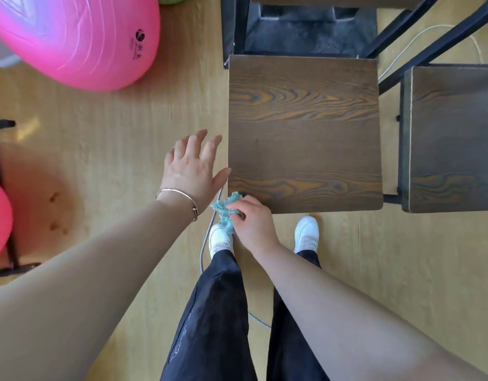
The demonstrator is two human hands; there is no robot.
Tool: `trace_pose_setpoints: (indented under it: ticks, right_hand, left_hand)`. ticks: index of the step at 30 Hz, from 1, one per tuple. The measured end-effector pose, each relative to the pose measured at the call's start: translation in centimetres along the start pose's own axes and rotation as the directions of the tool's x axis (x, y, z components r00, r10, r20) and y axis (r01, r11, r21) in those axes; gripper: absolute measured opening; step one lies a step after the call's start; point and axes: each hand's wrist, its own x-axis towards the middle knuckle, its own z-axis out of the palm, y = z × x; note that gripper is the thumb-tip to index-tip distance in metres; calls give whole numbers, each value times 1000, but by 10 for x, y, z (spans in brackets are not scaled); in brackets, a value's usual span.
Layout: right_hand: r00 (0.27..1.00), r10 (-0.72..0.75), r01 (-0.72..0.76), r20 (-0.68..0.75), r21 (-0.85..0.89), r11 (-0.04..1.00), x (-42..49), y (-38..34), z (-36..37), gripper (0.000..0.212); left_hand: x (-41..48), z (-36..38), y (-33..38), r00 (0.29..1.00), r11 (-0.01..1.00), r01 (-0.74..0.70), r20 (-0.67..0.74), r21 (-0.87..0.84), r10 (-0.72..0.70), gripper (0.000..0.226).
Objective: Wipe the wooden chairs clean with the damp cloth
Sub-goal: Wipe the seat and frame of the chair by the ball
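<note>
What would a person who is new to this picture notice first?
The big pink exercise ball at the upper left stands out first. Next comes the dark wooden chair seat in the middle, where the right hand holds a teal cloth at its near left corner.

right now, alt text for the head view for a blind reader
The right hand grips a crumpled teal cloth at the near left corner of a wooden chair seat. The left hand is open beside its left edge; a second seat stands to the right.
</note>
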Motion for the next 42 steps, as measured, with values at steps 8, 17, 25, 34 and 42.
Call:
trace_pose_setpoints:
  ticks: [8, 17, 25, 34, 42]
  right_hand:
    - [759, 346, -311, -552, 159, 937, 52, 98, -155, 21]
    - [653, 487, -469, -580, 195, 861, 146, 140, -232, 23]
    - [786, 341, -416, -516, -34, 909, 150, 146, -221, 28]
    - [875, 243, -287, -418, -45, 957, 133, 112, -176, 20]
    - [973, 80, -117, -216, -164, 980, 119, 48, -90, 20]
  left_hand:
    - [23, 9, 44, 1000, 999, -31, -4, -28, 31, 63]
    - [81, 38, 99, 993, 993, -117, 33, 1, 117, 63]
    - [124, 45, 137, 988, 989, -145, 48, 14, 144, 63]
    - [121, 30, 104, 996, 995, -94, -7, -10, 94, 61]
    - [86, 17, 29, 995, 996, 51, -88, 70, -45, 59]
